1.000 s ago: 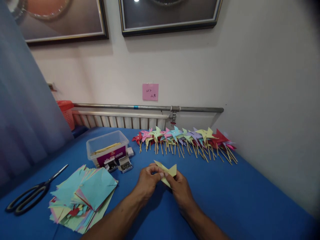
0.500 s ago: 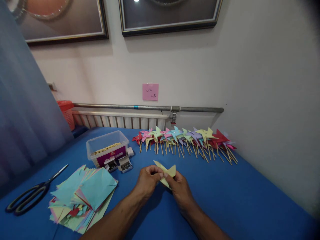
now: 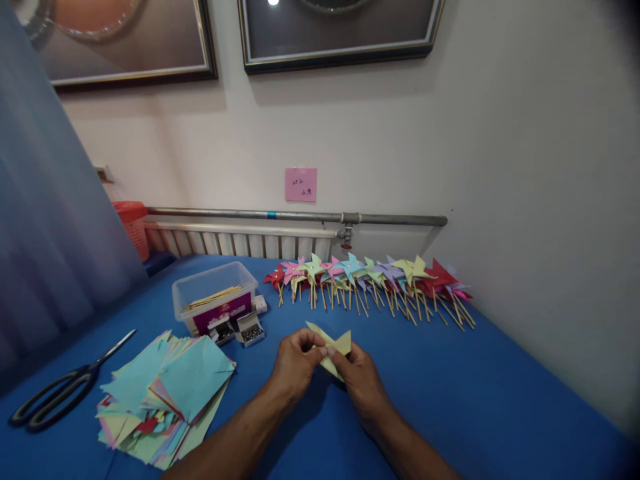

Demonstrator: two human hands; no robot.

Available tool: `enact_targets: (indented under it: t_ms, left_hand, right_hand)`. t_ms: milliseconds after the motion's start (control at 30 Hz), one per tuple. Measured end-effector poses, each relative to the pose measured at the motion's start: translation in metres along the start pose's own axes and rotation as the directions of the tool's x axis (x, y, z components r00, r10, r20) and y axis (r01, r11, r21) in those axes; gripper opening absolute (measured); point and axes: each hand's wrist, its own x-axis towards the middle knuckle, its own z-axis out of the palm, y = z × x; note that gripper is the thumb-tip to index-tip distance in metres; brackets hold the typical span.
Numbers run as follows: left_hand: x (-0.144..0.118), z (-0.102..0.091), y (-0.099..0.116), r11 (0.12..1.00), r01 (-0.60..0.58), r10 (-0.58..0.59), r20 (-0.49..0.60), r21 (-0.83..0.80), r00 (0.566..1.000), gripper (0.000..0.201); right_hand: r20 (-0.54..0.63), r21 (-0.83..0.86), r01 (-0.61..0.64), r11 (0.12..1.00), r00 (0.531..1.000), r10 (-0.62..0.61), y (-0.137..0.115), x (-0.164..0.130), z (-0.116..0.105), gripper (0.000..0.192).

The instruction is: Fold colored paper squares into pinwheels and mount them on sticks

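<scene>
A pale yellow paper pinwheel (image 3: pixel 343 343) with folded, pointed blades is held over the blue table, between both hands. My left hand (image 3: pixel 299 360) pinches it near the centre with thumb and fingers. From the other side my right hand (image 3: pixel 357 375) grips it, thumb pressed close to the left thumb. Whatever lies under the fingertips at its centre is hidden. Just beyond my left hand, an opened small box (image 3: pixel 251 331) holds metal pins. To the left lies a loose stack of coloured paper squares (image 3: pixel 193 373), light blue on top.
A clear plastic tub (image 3: pixel 215 283) with wooden sticks stands at the back left. Several finished pinwheels (image 3: pixel 353 267) on sticks lie in a row along the back. Black-handled scissors (image 3: pixel 75 387) rest at far left. The blue table (image 3: pixel 450 400) meets a wall on the right.
Both hands hold the pinwheel in almost the same place. Only very slight finger and view shifts show.
</scene>
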Motion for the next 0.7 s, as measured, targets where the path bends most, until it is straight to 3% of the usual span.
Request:
enact_targets:
  t_ms: [700]
  left_hand:
    - [-0.0008, 0.0011, 0.0021, 1.000, 0.022, -0.022, -0.019, -0.017, 1.000, 0.018]
  right_hand:
    - [-0.041, -0.134, 0.019, 0.991, 0.999, -0.025, -0.0055, -0.0008, -0.0006, 0.040]
